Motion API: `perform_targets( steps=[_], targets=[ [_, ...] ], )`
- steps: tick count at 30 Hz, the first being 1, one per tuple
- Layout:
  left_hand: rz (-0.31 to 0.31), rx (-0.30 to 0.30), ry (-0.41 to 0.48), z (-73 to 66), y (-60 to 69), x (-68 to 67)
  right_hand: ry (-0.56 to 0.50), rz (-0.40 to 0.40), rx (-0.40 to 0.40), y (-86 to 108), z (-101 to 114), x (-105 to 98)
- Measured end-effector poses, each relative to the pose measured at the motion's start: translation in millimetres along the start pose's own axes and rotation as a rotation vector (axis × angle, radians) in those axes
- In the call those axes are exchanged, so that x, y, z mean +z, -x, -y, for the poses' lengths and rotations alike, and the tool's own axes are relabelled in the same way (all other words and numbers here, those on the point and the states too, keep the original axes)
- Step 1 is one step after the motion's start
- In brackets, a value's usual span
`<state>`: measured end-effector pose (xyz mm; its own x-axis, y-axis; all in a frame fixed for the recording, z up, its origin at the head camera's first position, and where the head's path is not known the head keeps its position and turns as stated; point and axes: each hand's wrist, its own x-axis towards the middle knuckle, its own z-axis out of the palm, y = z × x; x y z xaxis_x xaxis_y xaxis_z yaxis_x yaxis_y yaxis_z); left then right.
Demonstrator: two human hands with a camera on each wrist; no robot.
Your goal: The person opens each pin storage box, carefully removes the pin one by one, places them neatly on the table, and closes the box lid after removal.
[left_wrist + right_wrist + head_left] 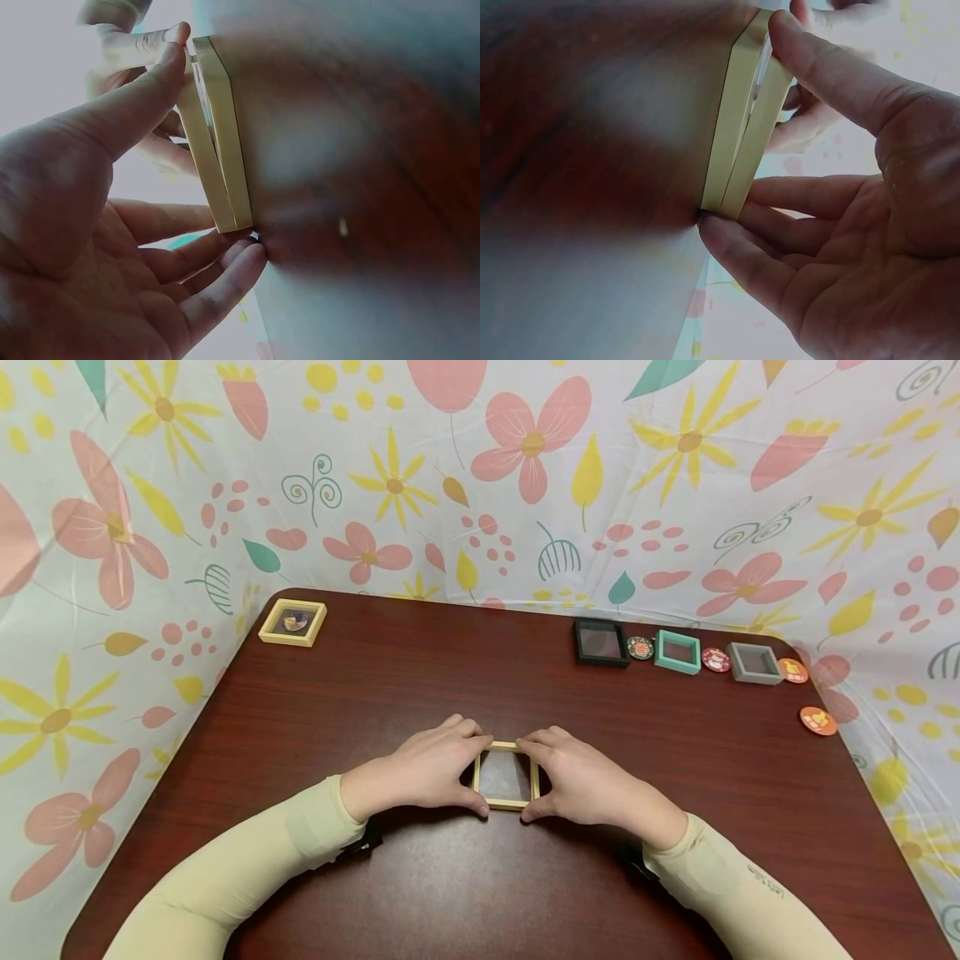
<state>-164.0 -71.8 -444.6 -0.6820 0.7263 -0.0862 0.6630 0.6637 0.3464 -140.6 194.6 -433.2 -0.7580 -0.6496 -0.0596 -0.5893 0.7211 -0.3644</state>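
Note:
A small pale-yellow display frame (pixel 505 804) with a clear window lies on the table in front of me. Its two halves (pixel 226 135) meet at the far side and stand slightly apart along the near side, as both wrist views show. My left hand (pixel 435 768) grips its left end, thumb at the near edge and fingers at the far edge. At the right end, my right hand (pixel 585 777) holds it the same way, its thumb (pixel 832 71) on the raised upper half. I make out nothing inside the window.
Another yellow frame (pixel 287 639), holding a small object, sits at the table's back left. Along the back right stand a black frame (pixel 603 661), a teal frame (pixel 677 667) and a grey frame (pixel 756 678), with round badges (pixel 716 660) among them. One orange badge (pixel 818 721) lies near the right edge.

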Motion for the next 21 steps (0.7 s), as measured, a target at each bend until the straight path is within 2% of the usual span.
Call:
perform_targets(
  steps=[9,21],
  targets=[
    [0.013,-0.018,0.002,-3.6,-0.5,-0.8,0.002,-0.002,0.036,-0.2,5.5,0.8],
    [0.016,-0.007,-0.005,-6.9,-1.2,0.3,0.084,-0.012,0.053,-1.1,14.0,3.8]
  ],
)
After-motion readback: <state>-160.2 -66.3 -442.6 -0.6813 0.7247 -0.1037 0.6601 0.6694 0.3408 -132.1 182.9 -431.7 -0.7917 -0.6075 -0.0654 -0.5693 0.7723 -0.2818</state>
